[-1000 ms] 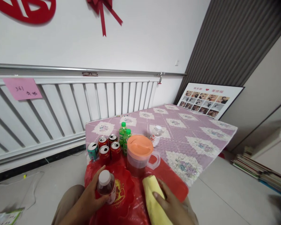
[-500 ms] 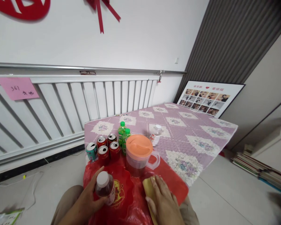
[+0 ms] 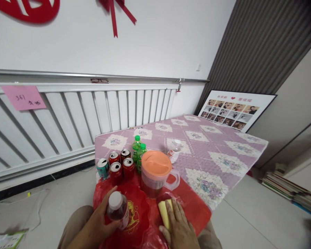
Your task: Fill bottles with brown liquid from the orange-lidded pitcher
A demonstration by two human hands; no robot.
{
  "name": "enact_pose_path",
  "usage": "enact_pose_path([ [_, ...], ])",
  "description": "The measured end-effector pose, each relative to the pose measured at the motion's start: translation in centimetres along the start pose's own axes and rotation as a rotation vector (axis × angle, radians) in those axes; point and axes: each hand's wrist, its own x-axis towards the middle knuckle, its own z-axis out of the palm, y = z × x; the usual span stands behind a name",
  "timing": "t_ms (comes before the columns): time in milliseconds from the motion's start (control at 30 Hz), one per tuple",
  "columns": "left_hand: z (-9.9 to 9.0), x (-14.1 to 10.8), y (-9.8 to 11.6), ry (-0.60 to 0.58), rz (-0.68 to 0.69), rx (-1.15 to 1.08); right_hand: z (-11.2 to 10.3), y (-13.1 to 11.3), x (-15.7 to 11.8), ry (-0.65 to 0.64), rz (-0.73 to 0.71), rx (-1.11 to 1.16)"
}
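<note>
My left hand [image 3: 103, 218] is wrapped round a white-capped bottle [image 3: 118, 209] of dark liquid, upright over a red scalloped tray [image 3: 140, 211] with a gold print. My right hand [image 3: 180, 224] lies over a folded yellow cloth [image 3: 165, 211] and presses it on the red plastic covering [image 3: 194, 204]. Just beyond, a clear pitcher [image 3: 152, 183] with an orange lid [image 3: 156, 163] stands with its handle to the right. To its left are two green-capped bottles [image 3: 137, 148] and several opened drink cans [image 3: 115, 169].
A white-capped bottle [image 3: 174, 152] stands behind the pitcher on the purple floral tablecloth [image 3: 180, 133]. Past the table are a white radiator [image 3: 119, 107] and a leaning photo board [image 3: 233, 109]. Stacked books [image 3: 287, 188] lie on the floor at right.
My right hand and the cloth have shifted slightly, and the cloth looks more bunched under the fingers. My left hand keeps its grasp on the bottle. The whole view has moved a little.
</note>
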Motion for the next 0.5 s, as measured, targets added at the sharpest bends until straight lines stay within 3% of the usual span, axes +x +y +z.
enact_pose_path([
  [200,-0.1,0.2,0.2,-0.012,-0.056,-0.008,0.8,2.0,0.3,0.227,-0.087,0.126],
  [367,0.1,0.4,-0.4,-0.017,-0.048,0.000,-0.6,2.1,-0.4,0.439,-0.176,0.220],
  [433,0.4,0.3,-0.8,-0.024,-0.050,0.020,-1.1,1.0,-0.7,0.436,-0.217,0.266],
  [500,0.6,0.2,-1.3,-0.032,-0.057,0.049,-1.2,-0.8,-0.8,0.350,-0.288,0.315],
])
